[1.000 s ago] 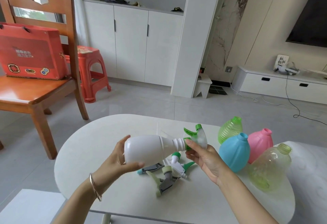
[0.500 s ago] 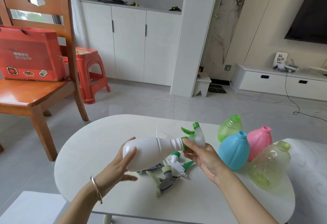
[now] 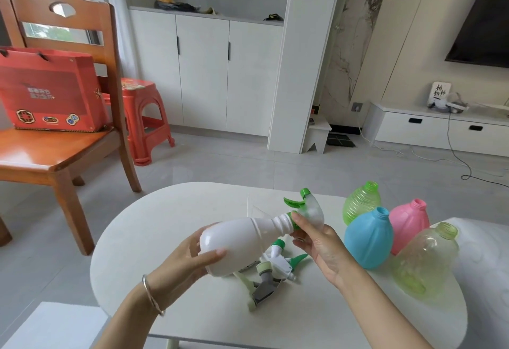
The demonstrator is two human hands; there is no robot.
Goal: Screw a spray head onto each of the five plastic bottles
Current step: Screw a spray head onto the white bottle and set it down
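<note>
Gripping white bottle (image 3: 237, 244) sideways above table (image 3: 154, 224), left hand (image 3: 184, 260) wrapped round base. Pinching spray head (image 3: 308, 209) at neck, right hand (image 3: 322, 244) fingers closed on collar. At 3 o'clock, four capless bottles (image 3: 369, 238); loose spray heads (image 3: 270, 274) beneath.

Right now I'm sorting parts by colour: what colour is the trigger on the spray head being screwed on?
Green, clearest in the head view: the trigger.
</note>
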